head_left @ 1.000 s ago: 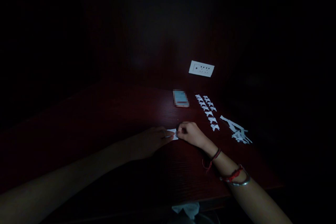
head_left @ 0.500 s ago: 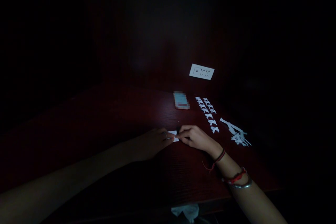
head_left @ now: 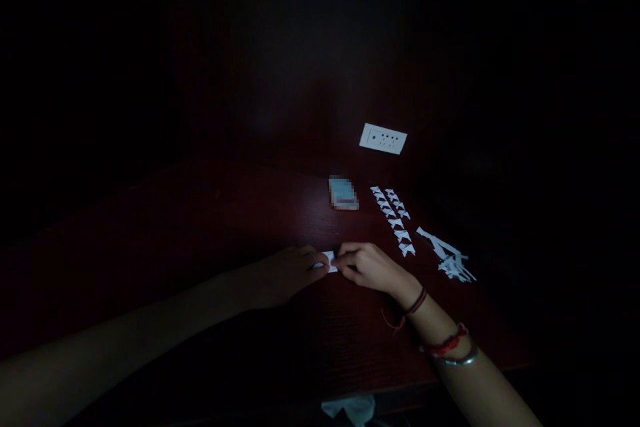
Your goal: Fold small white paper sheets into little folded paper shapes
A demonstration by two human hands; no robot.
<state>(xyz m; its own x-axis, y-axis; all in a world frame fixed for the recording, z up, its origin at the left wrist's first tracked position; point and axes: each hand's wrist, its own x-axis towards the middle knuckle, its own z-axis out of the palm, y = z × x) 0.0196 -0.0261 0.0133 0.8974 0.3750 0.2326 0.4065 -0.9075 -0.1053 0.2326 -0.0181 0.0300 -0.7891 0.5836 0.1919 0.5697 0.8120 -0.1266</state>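
A small white piece of paper (head_left: 331, 259) lies on the dark red table between my two hands. My left hand (head_left: 295, 272) has its fingers closed on the paper's left part, with a ring on one finger. From the other side, the fingertips of my right hand (head_left: 367, 265) pinch the paper's right edge. Bracelets and a bangle circle my right wrist and forearm. Farther off to the right, small folded white paper pieces (head_left: 389, 212) lie in two rows. Beside them is a loose heap of white paper strips (head_left: 453, 263).
A blurred light-blue rectangular object (head_left: 343, 193) lies on the table (head_left: 240, 213) beyond my hands. A white wall socket (head_left: 383, 139) is on the panel behind. Something pale and crumpled (head_left: 353, 408) shows below the table's front edge. The surroundings are very dark.
The view has shifted slightly. Both hands stay at the paper, and my right fingertips have shifted a little over its right edge. The folded pieces and strips look unchanged.
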